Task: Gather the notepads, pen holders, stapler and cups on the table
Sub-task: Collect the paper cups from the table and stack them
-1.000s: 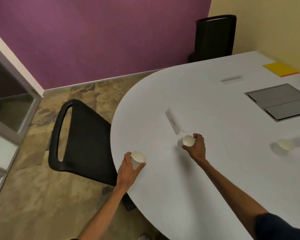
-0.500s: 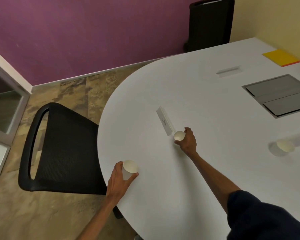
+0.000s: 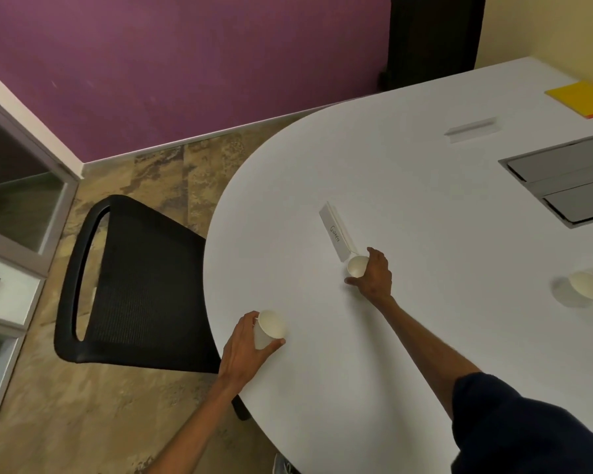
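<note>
The left grip point(image 3: 243, 347) is clamped round a paper cup point(image 3: 269, 329) at the desk point(image 3: 391, 165) edge, the right grip point(image 3: 374, 278) round a second cup point(image 3: 357, 266), a third cup point(image 3: 589, 285) sitting well to its right.

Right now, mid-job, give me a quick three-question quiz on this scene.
1. True or false: the left hand and the right hand each grip a cup.
2. How many cups are in view at the table?
3. The notepad lies: A beside the left hand; B at the table's far right; C under the right hand.
Key: 1 true. 2 three: left cup, right cup, free cup. 3 B.
</note>
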The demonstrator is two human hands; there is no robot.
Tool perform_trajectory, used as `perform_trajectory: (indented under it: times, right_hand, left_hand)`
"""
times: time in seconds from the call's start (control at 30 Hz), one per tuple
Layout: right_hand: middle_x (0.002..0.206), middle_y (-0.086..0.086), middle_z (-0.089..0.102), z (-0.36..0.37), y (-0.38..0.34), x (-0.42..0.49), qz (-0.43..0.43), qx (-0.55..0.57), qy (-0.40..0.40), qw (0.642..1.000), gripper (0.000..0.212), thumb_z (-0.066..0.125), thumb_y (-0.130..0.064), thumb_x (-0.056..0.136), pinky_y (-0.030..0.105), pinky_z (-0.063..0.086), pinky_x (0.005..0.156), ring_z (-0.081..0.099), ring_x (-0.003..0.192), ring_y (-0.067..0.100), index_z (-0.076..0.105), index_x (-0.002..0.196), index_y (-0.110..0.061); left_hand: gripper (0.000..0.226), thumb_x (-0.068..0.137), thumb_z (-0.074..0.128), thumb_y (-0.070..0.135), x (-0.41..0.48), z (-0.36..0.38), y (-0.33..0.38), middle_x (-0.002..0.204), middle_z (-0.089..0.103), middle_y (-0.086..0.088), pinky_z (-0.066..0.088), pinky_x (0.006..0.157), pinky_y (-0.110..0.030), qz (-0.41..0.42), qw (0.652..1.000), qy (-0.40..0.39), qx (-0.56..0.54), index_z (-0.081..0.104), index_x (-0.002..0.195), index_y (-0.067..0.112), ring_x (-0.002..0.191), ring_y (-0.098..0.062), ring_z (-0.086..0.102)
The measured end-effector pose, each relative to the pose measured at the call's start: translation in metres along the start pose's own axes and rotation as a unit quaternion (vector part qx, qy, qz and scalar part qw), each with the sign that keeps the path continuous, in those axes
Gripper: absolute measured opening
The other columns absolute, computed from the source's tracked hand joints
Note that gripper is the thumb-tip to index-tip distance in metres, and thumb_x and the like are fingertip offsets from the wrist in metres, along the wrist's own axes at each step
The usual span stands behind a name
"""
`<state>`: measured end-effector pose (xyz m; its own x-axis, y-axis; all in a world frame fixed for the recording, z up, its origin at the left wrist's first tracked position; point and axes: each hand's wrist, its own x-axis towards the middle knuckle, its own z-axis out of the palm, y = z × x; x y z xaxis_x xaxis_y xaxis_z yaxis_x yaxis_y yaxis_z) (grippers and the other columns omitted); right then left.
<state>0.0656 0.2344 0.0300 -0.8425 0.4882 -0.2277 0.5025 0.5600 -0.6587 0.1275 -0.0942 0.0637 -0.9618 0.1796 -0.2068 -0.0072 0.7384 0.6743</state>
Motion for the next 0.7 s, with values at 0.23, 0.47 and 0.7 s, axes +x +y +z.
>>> perform_trajectory:
  times: [0.23, 0.47, 0.7]
  right_hand:
    - [0.136, 0.009, 0.046, 0.010, -0.030, -0.038, -0.127, 0.025, 0.040, 0.991, 0.075, 0.084, -0.032, 0.071, 0.041, 0.041, 0.103, 0.043, 0.127, 0.028, 0.047, 0.132, -0.009]
    - [0.107, 0.000, 0.068, 0.030, -0.090, -0.087, -0.211, 0.098, -0.211, 0.949, 0.043, 0.084, -0.036, 0.072, 0.028, 0.053, 0.086, 0.064, 0.098, 0.015, 0.068, 0.107, -0.015]
    - [0.108, 0.000, 0.069, 0.069, -0.155, -0.158, -0.236, 0.107, -0.417, 0.871, 0.044, 0.076, -0.046, 0.078, 0.034, 0.057, 0.089, 0.065, 0.103, 0.017, 0.067, 0.111, -0.017]
  left_hand:
    - [0.076, 0.072, 0.080, 0.050, -0.016, -0.011, 0.004, 0.127, 0.047, 0.011, 0.045, 0.088, -0.023, 0.015, 0.999, 0.027, 0.018, 0.041, 0.134, 0.027, 0.112, -0.009, 0.050]
    - [0.076, 0.065, 0.074, 0.068, -0.051, -0.021, 0.006, 0.122, 0.048, 0.014, 0.047, 0.083, -0.024, 0.012, 0.997, 0.072, 0.016, 0.042, 0.126, 0.034, 0.106, -0.008, 0.050]
    - [0.074, 0.060, 0.070, 0.075, -0.097, -0.039, -0.013, 0.111, 0.050, 0.016, 0.047, 0.080, -0.021, -0.015, 0.986, 0.161, -0.032, 0.046, 0.119, 0.037, 0.100, -0.006, 0.051]
